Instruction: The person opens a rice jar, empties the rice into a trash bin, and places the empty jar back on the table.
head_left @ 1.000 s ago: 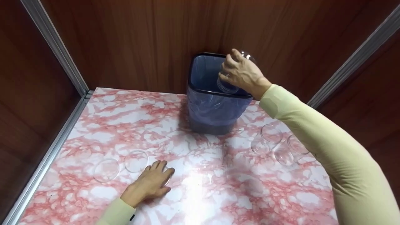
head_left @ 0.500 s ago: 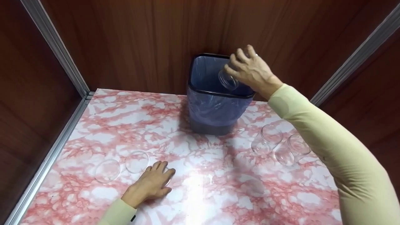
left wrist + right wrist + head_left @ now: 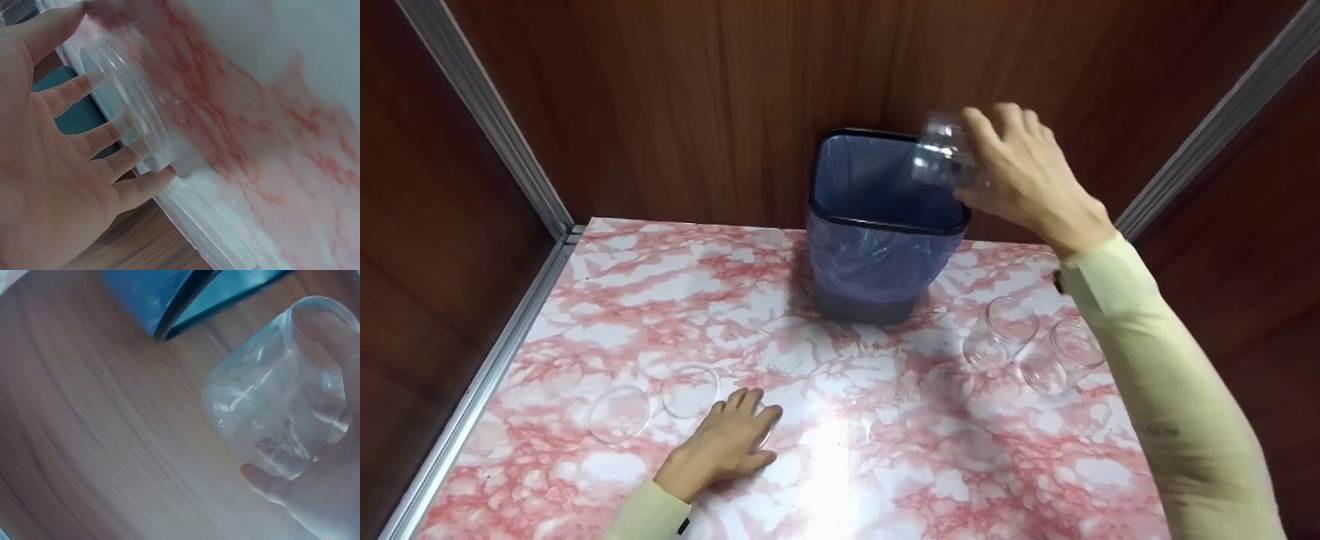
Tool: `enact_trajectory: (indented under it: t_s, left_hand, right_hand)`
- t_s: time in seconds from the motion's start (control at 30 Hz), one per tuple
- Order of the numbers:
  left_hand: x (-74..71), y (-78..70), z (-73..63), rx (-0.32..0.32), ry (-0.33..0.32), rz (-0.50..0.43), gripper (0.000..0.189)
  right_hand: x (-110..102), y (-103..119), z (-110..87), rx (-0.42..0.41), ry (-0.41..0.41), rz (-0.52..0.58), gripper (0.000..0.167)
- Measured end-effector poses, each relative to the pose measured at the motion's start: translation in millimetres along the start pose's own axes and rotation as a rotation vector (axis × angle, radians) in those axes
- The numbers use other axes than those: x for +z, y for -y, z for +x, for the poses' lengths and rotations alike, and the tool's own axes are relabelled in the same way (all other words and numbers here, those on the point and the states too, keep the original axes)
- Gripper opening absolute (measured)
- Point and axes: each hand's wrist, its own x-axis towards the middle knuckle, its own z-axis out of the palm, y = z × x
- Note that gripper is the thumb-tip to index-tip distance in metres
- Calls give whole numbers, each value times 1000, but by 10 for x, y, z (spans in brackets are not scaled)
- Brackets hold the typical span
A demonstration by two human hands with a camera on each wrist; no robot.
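Observation:
My right hand (image 3: pixel 1027 176) holds a clear plastic cup (image 3: pixel 937 154) over the right side of the bin (image 3: pixel 885 225). In the right wrist view the cup (image 3: pixel 247 394) lies tilted against the palm, with fingers and thumb around it. My left hand (image 3: pixel 724 439) rests low at the left of the marbled tabletop (image 3: pixel 675 285), over a clear round lid. The left wrist view shows its fingers spread and fairly straight, their tips at the lid (image 3: pixel 129 101), the thumb held apart. Another clear lid (image 3: pixel 214 230) lies beside the little finger.
Two clear round lids (image 3: pixel 619 414) lie flat left of my left hand. Clear cups (image 3: pixel 1011 322) lie on their sides at the right, near my right sleeve. The lined bin stands against the brown wood panel (image 3: pixel 697 112). Metal rails (image 3: pixel 495 127) edge the panels.
My right hand has drawn back to the right, bringing the cup from over the bin's opening to its right rim and turning it. My left hand stays in place.

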Motion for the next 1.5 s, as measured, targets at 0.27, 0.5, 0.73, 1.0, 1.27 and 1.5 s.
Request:
enact_trajectory:
  t_s: [0.27, 0.5, 0.73, 1.0, 1.27, 1.5]
  left_hand:
    - [-19, -15, 27, -32, 6, -18, 58]
    - [-19, -23, 21, -36, 4, -21, 57]
    - [-19, -22, 16, -52, 8, -22, 57]
    - [-33, -24, 11, -20, -6, -26, 55]
    - [-47, -26, 27, -21, 2, -22, 51]
    - [-42, 0, 30, -16, -7, -18, 47]
  right_hand:
    - [140, -88, -506, 49, -98, 114, 90]
    - [399, -103, -1079, 84, -270, 263, 89]
    - [704, -27, -1626, 183, -144, 497, 88]
    - [1137, 54, -2228, 392, 76, 779, 85]
    - [1487, 33, -2583, 403, 88, 750, 75]
    - [1665, -35, -2826, 456, 161, 764, 76]
